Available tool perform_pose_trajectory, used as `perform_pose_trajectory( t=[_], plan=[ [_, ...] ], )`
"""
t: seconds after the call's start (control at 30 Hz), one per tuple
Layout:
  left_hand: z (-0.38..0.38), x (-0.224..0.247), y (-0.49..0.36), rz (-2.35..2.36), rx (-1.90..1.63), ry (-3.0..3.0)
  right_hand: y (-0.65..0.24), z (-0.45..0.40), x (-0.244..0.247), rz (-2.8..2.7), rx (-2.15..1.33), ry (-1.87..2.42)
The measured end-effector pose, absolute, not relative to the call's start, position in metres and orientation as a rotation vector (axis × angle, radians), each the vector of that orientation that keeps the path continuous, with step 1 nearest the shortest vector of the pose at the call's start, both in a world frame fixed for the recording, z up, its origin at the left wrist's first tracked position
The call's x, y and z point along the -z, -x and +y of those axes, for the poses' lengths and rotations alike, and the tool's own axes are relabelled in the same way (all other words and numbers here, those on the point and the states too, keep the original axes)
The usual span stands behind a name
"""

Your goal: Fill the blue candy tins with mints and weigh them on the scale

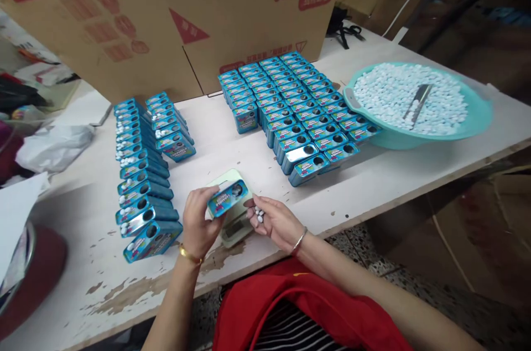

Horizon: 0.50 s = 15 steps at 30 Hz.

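A blue candy tin (226, 200) with a dark round opening at one end is gripped in my left hand (199, 213), between thumb and fingers. Beside its right end, my right hand (274, 221) has its fingers curled around several small white candies (259, 215). Under the tin a pale green tray or scale (236, 236) lies on the table, partly hidden. At the right, a turquoise basin (418, 140) is heaped with white candies (385, 91), and a metal scoop (418, 103) rests on top of them.
Many blue tins (298, 107) stand in tight rows at the middle back. Two more rows of tins (143, 174) stand at the left, some with white candies on their lids. A large cardboard box (157, 19) blocks the back. A red bucket (45, 268) is at the near left.
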State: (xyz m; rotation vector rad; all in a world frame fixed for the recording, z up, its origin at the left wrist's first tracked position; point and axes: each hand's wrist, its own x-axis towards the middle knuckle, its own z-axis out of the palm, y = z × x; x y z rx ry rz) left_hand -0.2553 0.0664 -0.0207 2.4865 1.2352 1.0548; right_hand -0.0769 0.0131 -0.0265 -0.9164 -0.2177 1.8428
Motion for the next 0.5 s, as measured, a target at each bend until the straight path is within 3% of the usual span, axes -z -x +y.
perform_pose_trajectory(
  t=[0.17, 0.5],
  plan=[
    [0.068, -0.002, 0.255, 1.086, -0.953, -2.976, 0.086, 0.02, 0.013, -0.091, -1.728, 0.773],
    [0.06, -0.015, 0.254, 1.037, -0.995, -3.113, 0.082, 0.018, 0.0, -0.101, -1.699, 0.757]
  ],
)
